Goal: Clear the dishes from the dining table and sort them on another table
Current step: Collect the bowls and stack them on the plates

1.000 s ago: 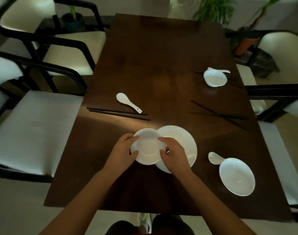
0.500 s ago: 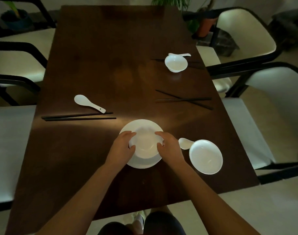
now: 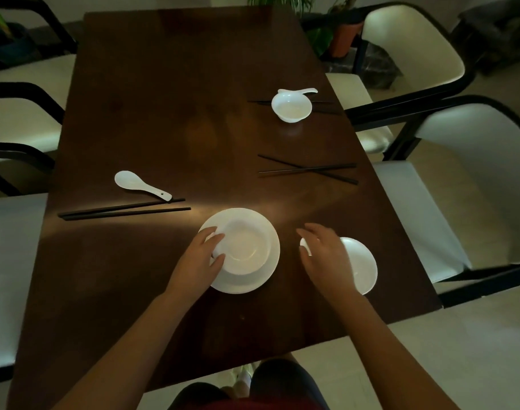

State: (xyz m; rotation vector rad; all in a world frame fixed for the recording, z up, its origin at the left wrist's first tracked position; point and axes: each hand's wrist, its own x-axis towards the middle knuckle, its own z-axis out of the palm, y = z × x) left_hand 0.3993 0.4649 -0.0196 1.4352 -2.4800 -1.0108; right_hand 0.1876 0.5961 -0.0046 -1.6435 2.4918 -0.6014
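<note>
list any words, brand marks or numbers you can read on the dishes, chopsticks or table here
None: no text can be read anywhere in the head view.
The bowl, the plate under it, the far bowl and the spoon are plain white.
The chopsticks and table show no marks.

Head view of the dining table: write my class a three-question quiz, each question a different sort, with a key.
1. True or false: the small bowl sits on the large plate.
2. What does the left hand grip? A) the loose spoon B) the small bowl's rim C) chopsticks
3. Fill in: the right hand hovers, fingers spread, over a spoon beside the near-right ____.

Key: 1 true; 2 B; 3 bowl.
</note>
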